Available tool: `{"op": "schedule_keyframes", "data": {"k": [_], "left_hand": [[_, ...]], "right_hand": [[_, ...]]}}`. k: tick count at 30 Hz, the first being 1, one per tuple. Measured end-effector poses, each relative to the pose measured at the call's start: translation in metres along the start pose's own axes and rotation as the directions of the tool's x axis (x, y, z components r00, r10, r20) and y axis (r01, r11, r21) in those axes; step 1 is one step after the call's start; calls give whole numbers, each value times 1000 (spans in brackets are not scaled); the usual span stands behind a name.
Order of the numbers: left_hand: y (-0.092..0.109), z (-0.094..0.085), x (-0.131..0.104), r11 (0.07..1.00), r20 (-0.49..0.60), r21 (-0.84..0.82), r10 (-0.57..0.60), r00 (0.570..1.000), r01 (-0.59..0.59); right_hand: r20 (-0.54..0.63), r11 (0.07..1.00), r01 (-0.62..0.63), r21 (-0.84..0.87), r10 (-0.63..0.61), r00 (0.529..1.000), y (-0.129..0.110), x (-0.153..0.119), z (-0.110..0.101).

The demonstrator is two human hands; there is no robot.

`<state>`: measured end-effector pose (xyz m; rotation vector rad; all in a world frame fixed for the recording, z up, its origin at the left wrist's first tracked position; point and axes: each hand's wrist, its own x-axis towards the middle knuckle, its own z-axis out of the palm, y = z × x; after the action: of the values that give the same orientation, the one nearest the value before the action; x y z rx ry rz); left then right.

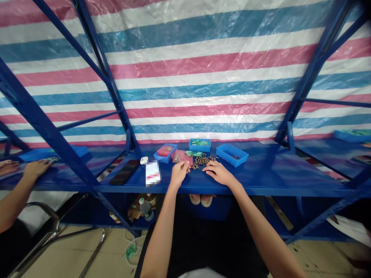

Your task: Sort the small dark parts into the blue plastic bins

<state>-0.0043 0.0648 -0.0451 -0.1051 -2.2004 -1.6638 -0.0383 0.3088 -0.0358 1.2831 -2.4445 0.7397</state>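
Small metal parts (pixel 205 159) lie piled on the blue table (pixel 278 168), just beyond and between the left hand (pixel 180 172), fingertips bunched, can't tell if on anything, and the right hand (pixel 218 172), fingers loosely apart at the parts' near edge; individual axes unreadable.

"What surfaces can you see from over there?"
"From here, I see a table (pixel 272 170) like smooth painted metal, softly glossy. The small parts (pixel 201 160) look like shiny, brassy metal."
"And the rest?"
"Smooth plastic for the tray (pixel 227 158), thin filmy plastic for the pink bag (pixel 177 155), crinkled glossy plastic for the striped sheet (pixel 203 88)."
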Motion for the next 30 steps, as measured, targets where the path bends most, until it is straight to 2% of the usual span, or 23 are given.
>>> {"op": "schedule_keyframes", "data": {"k": [3, 8, 17, 24, 30], "left_hand": [[1, -1, 0, 1000, 8, -2, -10, 1000, 10], [2, 0, -1, 1000, 4, -19, -21, 1000, 21], [0, 0, 0, 1000, -1, -22, -15, 1000, 15], [0, 1, 0, 999, -2, -44, -23, 1000, 23], [-1, 1, 1, 998, 0, -55, -30, 1000, 30]], "right_hand": [[-36, 999, -15, 46, 17, 999, 3, 1, 2], [-127, 989, -108, 97, 120, 985, 9, -1, 6], [-153, 989, -145, 25, 147, 977, 21, -1, 10], [-238, 950, -295, -98, 265, 934, 18, -2, 9], [-230, 947, -320, -19, 307, 923, 17, -3, 8]]}}
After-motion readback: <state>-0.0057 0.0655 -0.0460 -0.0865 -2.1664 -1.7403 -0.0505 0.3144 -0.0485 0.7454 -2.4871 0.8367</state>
